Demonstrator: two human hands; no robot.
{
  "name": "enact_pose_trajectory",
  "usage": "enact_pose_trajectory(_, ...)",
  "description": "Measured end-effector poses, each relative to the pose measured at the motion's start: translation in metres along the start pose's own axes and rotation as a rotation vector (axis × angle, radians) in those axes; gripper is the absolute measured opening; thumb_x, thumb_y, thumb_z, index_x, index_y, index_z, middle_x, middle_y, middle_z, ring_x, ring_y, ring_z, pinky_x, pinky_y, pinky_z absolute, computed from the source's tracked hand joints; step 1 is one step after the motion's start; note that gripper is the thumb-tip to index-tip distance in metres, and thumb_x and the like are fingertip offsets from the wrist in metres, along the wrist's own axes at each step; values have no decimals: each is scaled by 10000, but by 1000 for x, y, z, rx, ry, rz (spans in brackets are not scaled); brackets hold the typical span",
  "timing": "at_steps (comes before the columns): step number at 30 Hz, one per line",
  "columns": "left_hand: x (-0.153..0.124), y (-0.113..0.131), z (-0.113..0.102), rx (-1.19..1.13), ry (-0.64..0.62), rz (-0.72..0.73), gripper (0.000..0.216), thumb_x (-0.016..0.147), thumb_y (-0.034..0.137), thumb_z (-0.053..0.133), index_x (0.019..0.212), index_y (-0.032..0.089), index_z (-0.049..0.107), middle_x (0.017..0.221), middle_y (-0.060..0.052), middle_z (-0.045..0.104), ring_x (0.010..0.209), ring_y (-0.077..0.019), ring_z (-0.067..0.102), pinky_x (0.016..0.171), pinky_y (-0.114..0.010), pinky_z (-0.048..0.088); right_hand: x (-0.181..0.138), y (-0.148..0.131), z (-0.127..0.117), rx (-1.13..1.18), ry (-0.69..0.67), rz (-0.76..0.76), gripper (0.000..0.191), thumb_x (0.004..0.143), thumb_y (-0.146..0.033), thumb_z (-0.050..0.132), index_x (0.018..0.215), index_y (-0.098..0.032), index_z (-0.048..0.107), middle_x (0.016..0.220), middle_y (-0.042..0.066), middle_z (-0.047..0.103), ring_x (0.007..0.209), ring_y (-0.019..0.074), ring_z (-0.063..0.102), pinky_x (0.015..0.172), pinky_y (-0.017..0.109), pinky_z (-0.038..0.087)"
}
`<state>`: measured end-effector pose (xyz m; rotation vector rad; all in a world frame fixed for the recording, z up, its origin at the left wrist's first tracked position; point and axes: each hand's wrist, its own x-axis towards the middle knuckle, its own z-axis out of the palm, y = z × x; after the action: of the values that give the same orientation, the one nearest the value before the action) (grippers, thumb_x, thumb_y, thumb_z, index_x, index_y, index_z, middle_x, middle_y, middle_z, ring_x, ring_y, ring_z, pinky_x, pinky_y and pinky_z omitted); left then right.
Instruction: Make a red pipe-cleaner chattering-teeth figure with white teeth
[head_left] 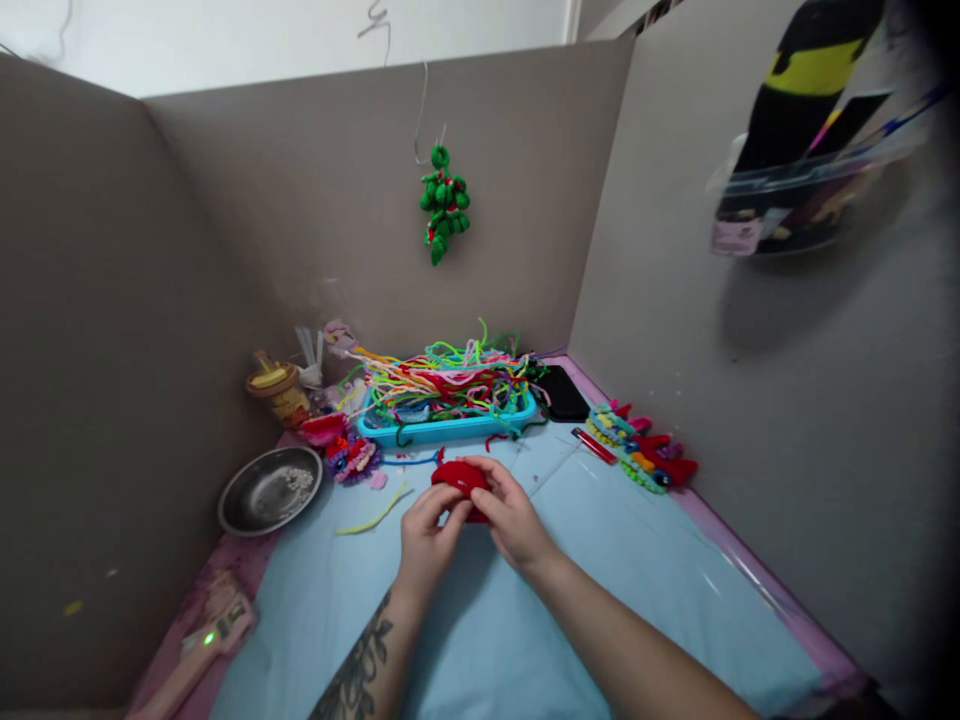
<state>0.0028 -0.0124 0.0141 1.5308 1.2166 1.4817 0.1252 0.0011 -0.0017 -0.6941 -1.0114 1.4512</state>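
Note:
Just above the blue table cover, a soft red crochet-like piece (460, 477) is held between both hands. My left hand (431, 530) pinches its lower left side with thumb and fingers. On its right side, my right hand (514, 510) grips it, fingers over the back and thumb in front. A small pale spot shows on the red surface; the fingers hide much of its underside. Close by on the left lie a yellow-green strand (375, 515) and a blue strand (409, 461).
A blue tray (450, 431) heaped with colourful yarn strands stands behind the hands. At left are a metal bowl (262, 520) and a pink device with a green light (238, 625). A red cutter (596, 447), a black phone-like slab (564, 395) and crocheted pieces (637, 450) lie right.

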Motion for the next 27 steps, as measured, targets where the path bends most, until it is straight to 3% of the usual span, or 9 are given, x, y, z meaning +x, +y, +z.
enact_pose_trajectory(11,-4,-1,7,11,28,-16,97,704,202,677,610,214,699,630,-20,635,584,-157,535,601,-243,400,0,3,1,16,-78,-7,357,834,-341,533,1176,-244,496,1207,81,606,1102,251,580,945,447,457)
enact_pose_trajectory(21,-5,-7,8,102,29,48,125,759,217,620,648,215,679,641,-19,601,614,-159,519,623,-238,386,-2,3,3,-4,-98,-10,358,857,-391,498,1192,-264,498,1265,73,566,1092,244,579,892,419,491)
enact_pose_trajectory(27,-6,-4,12,-19,53,-75,138,762,292,620,669,204,670,632,-12,602,594,-153,516,600,-235,393,1,9,0,-91,-53,-59,404,859,-450,492,1214,-257,487,1224,88,586,1028,245,606,828,394,520)
